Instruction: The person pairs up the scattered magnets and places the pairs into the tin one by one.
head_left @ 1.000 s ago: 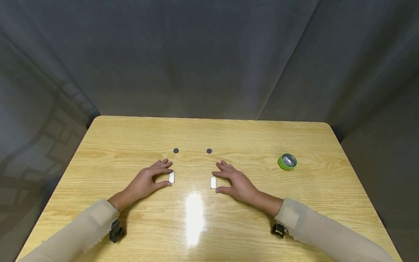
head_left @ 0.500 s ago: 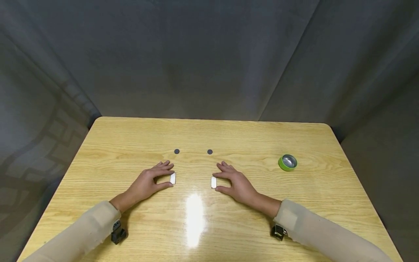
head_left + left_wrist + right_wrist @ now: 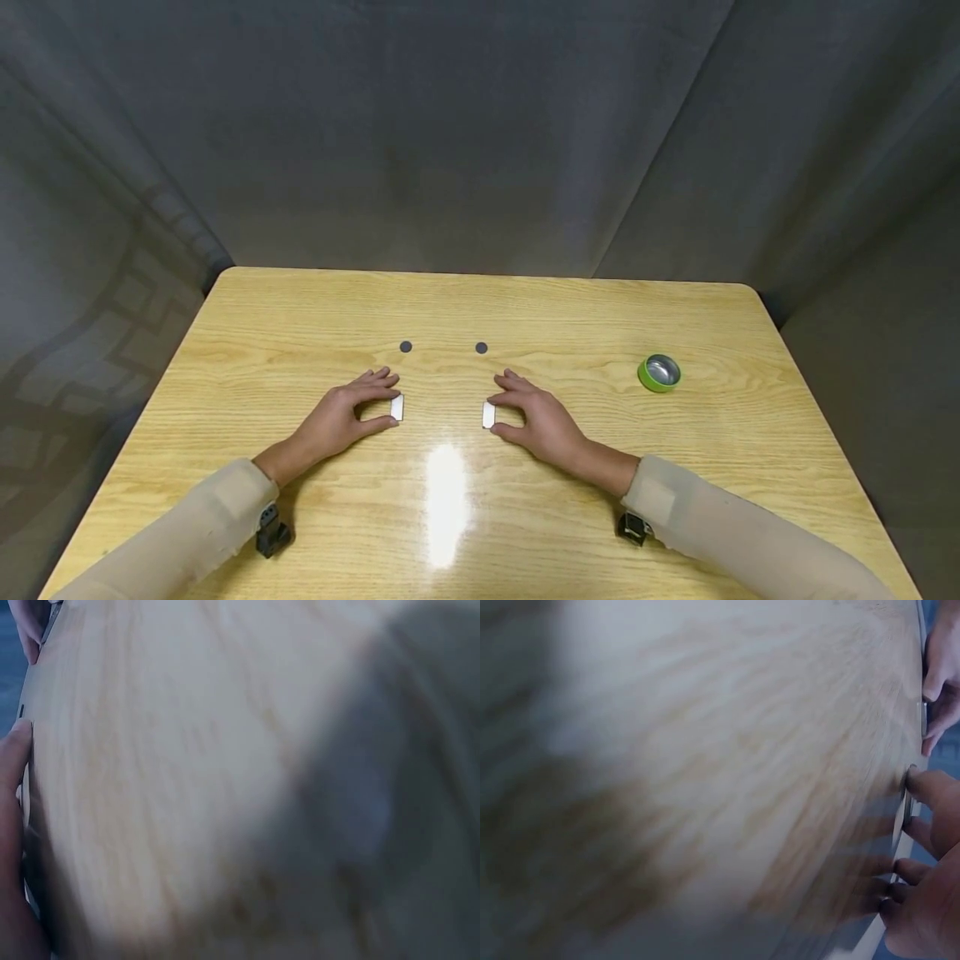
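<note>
Head view: paired pinches at mid-tabletop

The left hand (image 3: 337, 419) grips a small white rectangle (image 3: 397, 407), its thumb at the end facing the near edge of the tabletop (image 3: 570, 517) and a finger at the end facing the far edge. The right hand (image 3: 550, 425) does the same with a second white rectangle (image 3: 489, 415) — thumb on the near end, finger on the far one. Each piece stands with its long sides running roughly toward the near and far edges, and bare wood separates the two. Whether either is raised slightly off the surface, I cannot tell.

Beyond the hands, toward the far edge, lie two dark discs: the left disc (image 3: 406, 347) and the right disc (image 3: 482, 347), well apart from each other. A green bowl (image 3: 659, 373) with a shiny metallic inside sits toward the right edge, short of the far right corner. Grey curtains (image 3: 480, 142) hang behind the far edge and along both sides. Pale sleeves (image 3: 742, 517) cover the forearms, and a bright glare (image 3: 446, 504) falls toward the near edge. Both wrist views show mostly blurred wood, with fingers at the margin.
</note>
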`<state>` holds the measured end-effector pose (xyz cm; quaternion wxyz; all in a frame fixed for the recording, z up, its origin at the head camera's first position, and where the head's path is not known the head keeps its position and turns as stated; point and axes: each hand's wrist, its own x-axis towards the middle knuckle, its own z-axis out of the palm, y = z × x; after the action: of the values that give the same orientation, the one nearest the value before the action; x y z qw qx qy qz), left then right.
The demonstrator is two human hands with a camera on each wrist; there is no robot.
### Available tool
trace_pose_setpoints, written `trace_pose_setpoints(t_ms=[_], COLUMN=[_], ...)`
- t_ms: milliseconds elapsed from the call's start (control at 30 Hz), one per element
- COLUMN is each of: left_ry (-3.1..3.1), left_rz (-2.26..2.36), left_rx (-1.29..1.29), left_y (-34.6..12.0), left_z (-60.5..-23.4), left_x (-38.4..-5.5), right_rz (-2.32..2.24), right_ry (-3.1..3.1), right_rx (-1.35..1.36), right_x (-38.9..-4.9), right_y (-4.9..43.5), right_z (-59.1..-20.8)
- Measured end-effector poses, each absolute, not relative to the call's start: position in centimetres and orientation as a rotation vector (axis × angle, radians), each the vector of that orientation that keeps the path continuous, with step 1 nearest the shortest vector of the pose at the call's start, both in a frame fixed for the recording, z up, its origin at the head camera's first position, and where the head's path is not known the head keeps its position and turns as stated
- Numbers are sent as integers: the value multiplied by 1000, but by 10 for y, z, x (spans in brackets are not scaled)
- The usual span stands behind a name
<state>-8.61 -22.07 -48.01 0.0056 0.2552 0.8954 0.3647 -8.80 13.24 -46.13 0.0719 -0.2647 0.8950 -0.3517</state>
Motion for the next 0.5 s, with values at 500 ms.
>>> trace_pose_setpoints(t_ms=[500], left_ry=[2787], left_rz=[1149], left_rx=[795], left_y=[-218], left_z=[-479], left_x=[-88], right_rz=[-1076], right_ry=[2685], right_rx=[-798], right_x=[-92], right_y=[130], right_z=[-463])
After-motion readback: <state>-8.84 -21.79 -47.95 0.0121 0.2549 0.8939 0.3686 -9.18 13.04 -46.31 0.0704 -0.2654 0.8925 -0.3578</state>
